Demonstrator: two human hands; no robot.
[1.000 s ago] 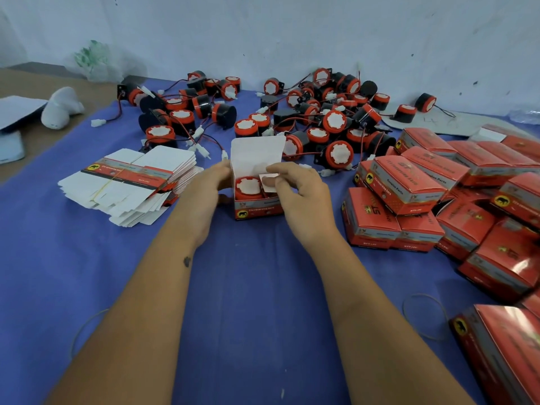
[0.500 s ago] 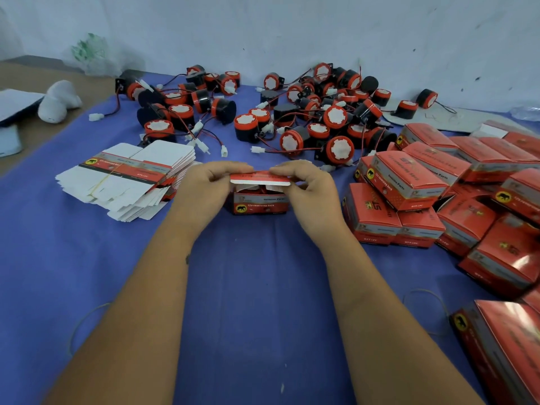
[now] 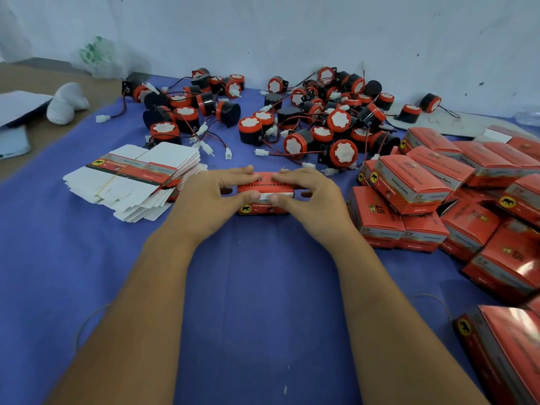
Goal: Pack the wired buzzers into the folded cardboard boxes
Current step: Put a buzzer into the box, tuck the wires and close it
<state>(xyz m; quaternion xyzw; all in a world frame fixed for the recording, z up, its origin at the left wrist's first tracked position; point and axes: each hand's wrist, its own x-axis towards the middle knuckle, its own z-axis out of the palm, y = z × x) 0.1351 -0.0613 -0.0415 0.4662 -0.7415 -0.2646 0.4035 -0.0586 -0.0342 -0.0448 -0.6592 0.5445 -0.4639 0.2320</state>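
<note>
Pinching the red box (image 3: 264,190) from both sides, the left hand (image 3: 209,197) and right hand (image 3: 311,197) pushed its lid flap down to close it, in the middle, near the loose buzzers (image 3: 340,153).

Flat cartons (image 3: 137,176) left, packed boxes (image 3: 415,185) right, buzzers (image 3: 306,118) behind

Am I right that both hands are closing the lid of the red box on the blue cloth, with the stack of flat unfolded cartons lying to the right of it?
Not quite: the head view shows the stack of flat cartons lying to the left of the red box; the closed boxes are piled on the right. The left hand and right hand are indeed closing its lid on the blue cloth.
</note>
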